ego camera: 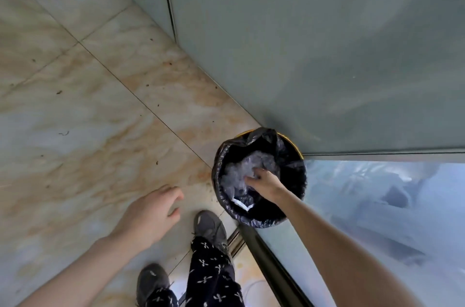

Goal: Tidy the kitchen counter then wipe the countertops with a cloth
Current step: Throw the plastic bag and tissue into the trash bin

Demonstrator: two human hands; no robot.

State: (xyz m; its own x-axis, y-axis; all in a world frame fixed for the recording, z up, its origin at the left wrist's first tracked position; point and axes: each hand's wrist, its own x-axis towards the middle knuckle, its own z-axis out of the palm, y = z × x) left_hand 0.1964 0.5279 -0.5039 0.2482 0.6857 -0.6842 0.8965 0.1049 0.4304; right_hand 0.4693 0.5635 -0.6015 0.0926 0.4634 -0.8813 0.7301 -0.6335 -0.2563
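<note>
Marbled floor tiles (88, 130) in beige and grey, with small dark crumbs on them, fill the side from 7 to 11 o'clock. A plain grey panel (302, 55) stands at 1 o'clock and a glass door (377, 206) at 4 o'clock. In the corner where they meet stands a round bin (219, 196) with a black liner, its mouth facing straight up at us.

Our right hand (264, 184) reaches into this mouth from 5 o'clock and lies on a crumpled clear plastic (236, 171) inside. The fingers bend down into the plastic and their tips are hidden, so we cannot tell whether they grip it or only press it down. Our left hand (151, 211) hangs over the floor with relaxed, slightly spread fingers and holds nothing. From it the bin lies between 2 and 3 o'clock, well apart, so the right hand is clearly the nearer one. The bin is round and has no long axis; the way out is simply upward. Our shoes (210, 228) stand at 6 o'clock, one just beside the bin.

The counter and the cloth are not in view. We judge that the rubbish step is near its end and the wiping is not begun.
</note>
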